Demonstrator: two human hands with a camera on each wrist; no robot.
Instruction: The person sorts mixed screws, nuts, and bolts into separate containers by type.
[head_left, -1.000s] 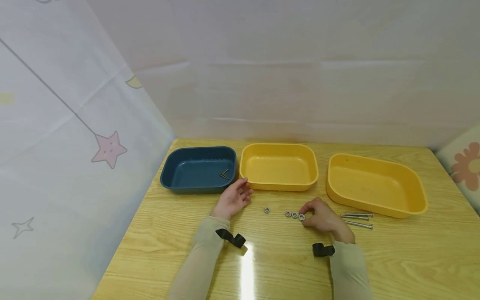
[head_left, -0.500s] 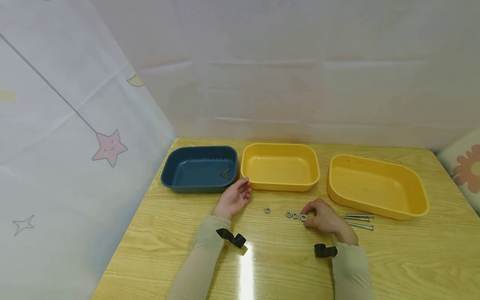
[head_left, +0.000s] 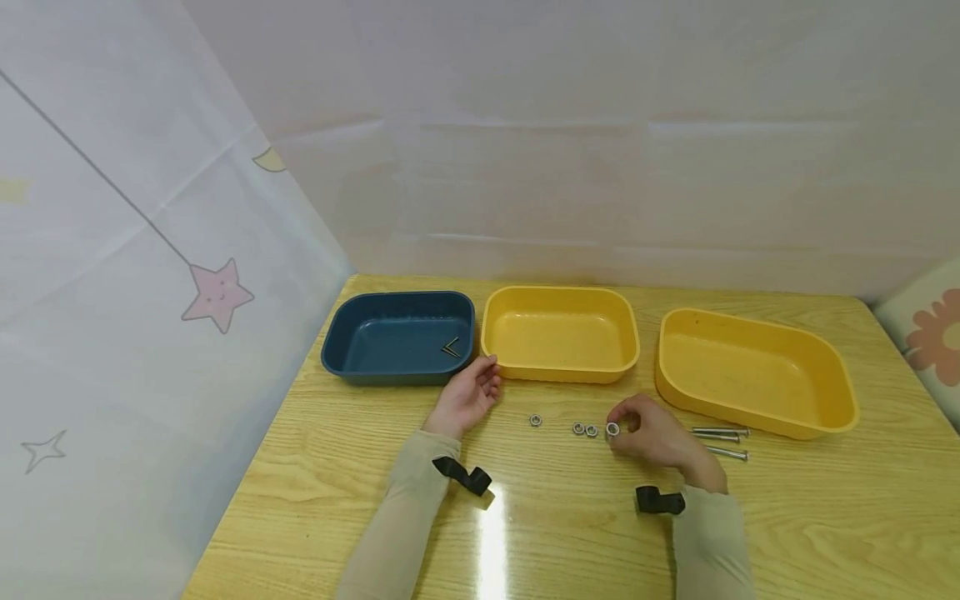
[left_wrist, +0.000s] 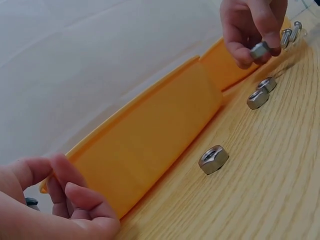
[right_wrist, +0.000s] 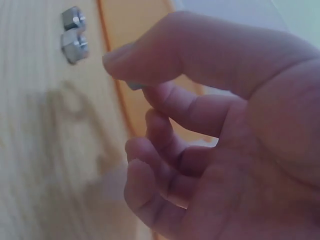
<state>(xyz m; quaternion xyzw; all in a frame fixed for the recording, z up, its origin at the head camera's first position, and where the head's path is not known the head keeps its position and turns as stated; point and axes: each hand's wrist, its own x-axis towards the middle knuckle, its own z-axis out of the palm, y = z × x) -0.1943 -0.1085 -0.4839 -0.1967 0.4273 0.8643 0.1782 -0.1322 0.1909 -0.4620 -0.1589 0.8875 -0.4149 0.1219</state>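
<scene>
My right hand (head_left: 652, 433) pinches a silver hex nut (left_wrist: 259, 50) between thumb and fingertips, held just above the wooden table. In the right wrist view, the thumb and fingers hide most of that nut. Two more nuts (head_left: 585, 430) stand side by side to its left, and a single nut (head_left: 536, 421) lies further left. My left hand (head_left: 467, 400) holds the near left corner of the middle yellow bin (head_left: 558, 375), its thumb at the rim and its other fingers curled against the outside.
A dark blue bin (head_left: 397, 379) holding a few small screws (head_left: 451, 347) stands on the left. Another yellow bin (head_left: 757, 417) sits angled on the right. Several long bolts (head_left: 720, 433) lie in front of it, beside my right hand.
My right hand has drawn the nut away from the other two, slightly to the right, and tilted it. My left hand has stayed at the bin's corner.
</scene>
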